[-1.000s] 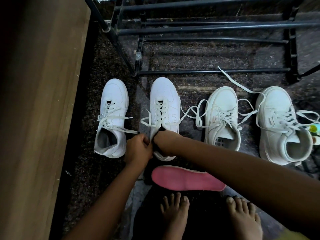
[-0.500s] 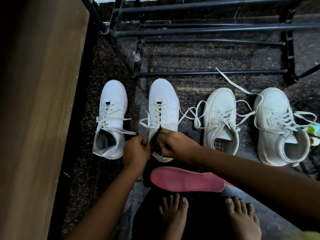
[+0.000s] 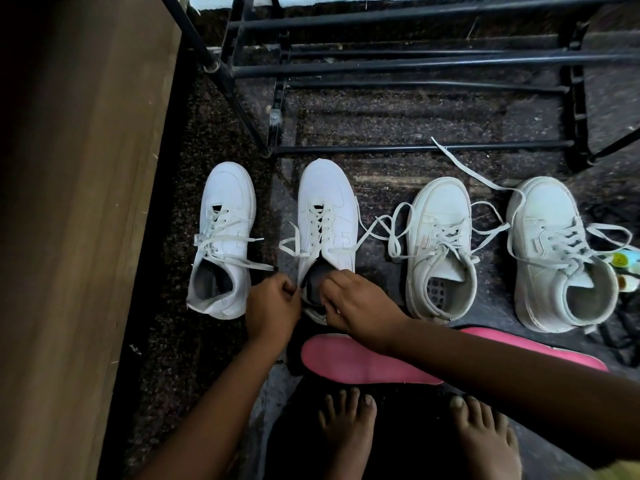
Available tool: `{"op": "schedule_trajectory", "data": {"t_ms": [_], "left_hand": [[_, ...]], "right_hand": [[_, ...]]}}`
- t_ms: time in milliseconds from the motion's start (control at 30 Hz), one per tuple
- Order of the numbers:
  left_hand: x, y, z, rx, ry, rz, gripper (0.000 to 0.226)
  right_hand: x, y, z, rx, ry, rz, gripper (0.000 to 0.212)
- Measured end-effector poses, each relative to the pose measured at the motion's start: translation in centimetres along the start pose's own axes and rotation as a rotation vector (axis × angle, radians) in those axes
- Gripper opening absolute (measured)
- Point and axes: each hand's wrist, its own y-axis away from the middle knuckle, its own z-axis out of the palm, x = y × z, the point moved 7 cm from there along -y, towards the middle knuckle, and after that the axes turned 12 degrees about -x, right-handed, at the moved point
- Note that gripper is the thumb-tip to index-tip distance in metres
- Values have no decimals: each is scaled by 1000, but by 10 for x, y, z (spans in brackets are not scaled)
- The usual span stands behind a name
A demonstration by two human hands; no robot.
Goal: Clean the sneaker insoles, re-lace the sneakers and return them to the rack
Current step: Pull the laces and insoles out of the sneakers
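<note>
- You have four white sneakers in a row on the floor [image 3: 214,341], in front of the black rack [image 3: 415,64].
- Two pink insoles [image 3: 363,362] lie by your bare feet [image 3: 346,427]; your forearm partly hides one.
- The second sneaker [image 3: 327,209] from your left contains a dark insole [image 3: 317,275].
- Your left hand [image 3: 272,306] pinches its collar, and your right hand [image 3: 356,303] grips the opposite rim.

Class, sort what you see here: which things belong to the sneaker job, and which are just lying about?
Belong: left sneaker, second sneaker gripped by left hand and right hand, third sneaker, right sneaker, pink insoles, rack.
Lying about: wooden panel, small bottles (use unclear), black cord.
</note>
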Motion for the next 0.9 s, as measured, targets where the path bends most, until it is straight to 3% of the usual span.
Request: {"op": "schedule_trajectory", "data": {"t_ms": [100,267,333,533,733,900], "left_hand": [[1,0,0,1,-4,13,13],[0,-1,1,-9,10,-4,11],[-2,-2,1,-19,36,-19,13],[-3,-5,-1,-34,73,-74,13],[-4,-6,-2,-40,111,-130,15],[-1,-6,-4,-55,106,-99,12]], "right_hand": [[-3,3,4,6,94,-45,15],[0,2,11,-46,416,105,44],[1,-1,17,-86,484,130,37],[-5,-6,12,-83,381,204,17],[-20,-1,10,-76,408,126,16],[-33,14,11,34,431,39,13]]}}
